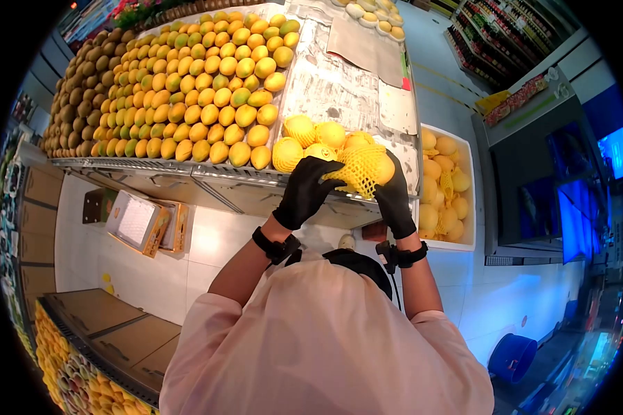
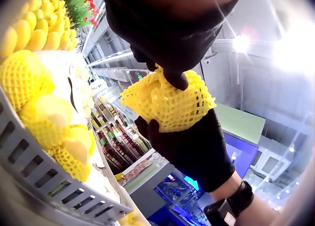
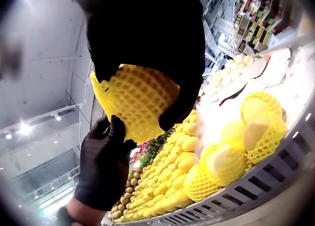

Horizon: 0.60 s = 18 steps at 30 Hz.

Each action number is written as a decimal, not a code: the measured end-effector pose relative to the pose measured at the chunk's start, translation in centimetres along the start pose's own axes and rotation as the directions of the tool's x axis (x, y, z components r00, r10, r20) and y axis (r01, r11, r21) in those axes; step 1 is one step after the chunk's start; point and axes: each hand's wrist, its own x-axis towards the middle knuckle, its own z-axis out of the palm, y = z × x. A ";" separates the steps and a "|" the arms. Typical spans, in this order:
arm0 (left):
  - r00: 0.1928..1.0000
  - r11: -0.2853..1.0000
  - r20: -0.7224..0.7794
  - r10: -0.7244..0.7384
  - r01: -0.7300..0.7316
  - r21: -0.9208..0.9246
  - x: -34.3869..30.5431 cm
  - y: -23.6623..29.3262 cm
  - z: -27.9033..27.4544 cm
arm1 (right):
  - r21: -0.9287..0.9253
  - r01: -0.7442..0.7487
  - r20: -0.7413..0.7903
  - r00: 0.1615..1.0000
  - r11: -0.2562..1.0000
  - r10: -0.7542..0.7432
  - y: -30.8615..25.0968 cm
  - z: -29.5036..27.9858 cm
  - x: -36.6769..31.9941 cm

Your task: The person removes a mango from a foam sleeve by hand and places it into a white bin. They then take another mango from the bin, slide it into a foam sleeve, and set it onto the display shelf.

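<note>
Both hands wear black gloves and meet at a round yellow melon [image 1: 386,168] in a yellow foam net [image 1: 356,168], held up at the stand's front edge. My right hand [image 1: 396,205] grips the melon from its right side, fingers curled round it in the right wrist view. On the opposite side, my left hand [image 1: 310,190] pinches the loose net edge [image 2: 160,78] between thumb and fingers. The net covers most of the melon [image 3: 142,90]. Just behind the hands, several netted melons [image 1: 300,129] sit on the stand, one with a smiley sticker [image 1: 323,152].
Rows of mangoes [image 1: 208,90] fill the stand's left, with brown round fruit [image 1: 83,83] beyond. A slotted metal rail [image 2: 54,172] edges the front. At right stands a white foam box [image 1: 469,228] of melons. Cartons [image 1: 138,220] lie on the floor at left.
</note>
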 end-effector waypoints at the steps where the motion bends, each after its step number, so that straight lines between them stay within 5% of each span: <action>1: 1.000 1.000 -0.013 0.009 -0.009 -0.027 -0.2 -0.3 0.2 | -0.003 0.004 -0.005 1.000 1.000 -0.004 -0.1 0.0 -0.1; 4: 0.993 0.990 -0.045 -0.107 0.102 -0.102 -1.1 -1.2 0.6 | 0.345 -0.128 0.010 0.991 0.930 0.133 -0.3 0.1 -0.5; 7: 0.937 0.930 0.084 -0.338 0.347 -0.125 -2.2 -2.0 0.9 | 0.371 -0.162 0.043 0.987 0.914 0.158 1.5 -0.9 -0.6; 10: 0.971 0.953 0.045 -0.235 0.239 -0.184 -2.3 -2.4 1.7 | 0.463 -0.104 0.098 0.993 0.880 0.066 1.1 -1.1 -0.1; 13: 0.945 0.924 0.090 -0.314 0.326 -0.201 -0.1 0.7 0.8 | 0.403 -0.052 0.095 0.995 0.914 0.015 0.7 -0.9 0.0; 14: 0.898 0.866 0.245 -0.366 0.425 -0.263 0.3 1.2 0.3 | 0.381 -0.053 0.089 0.996 0.923 0.020 0.8 -0.8 0.1; 18: 0.900 0.797 0.258 -0.352 0.433 -0.421 0.7 1.3 1.6 | 0.323 -0.062 0.080 0.996 0.944 0.038 0.5 0.0 0.0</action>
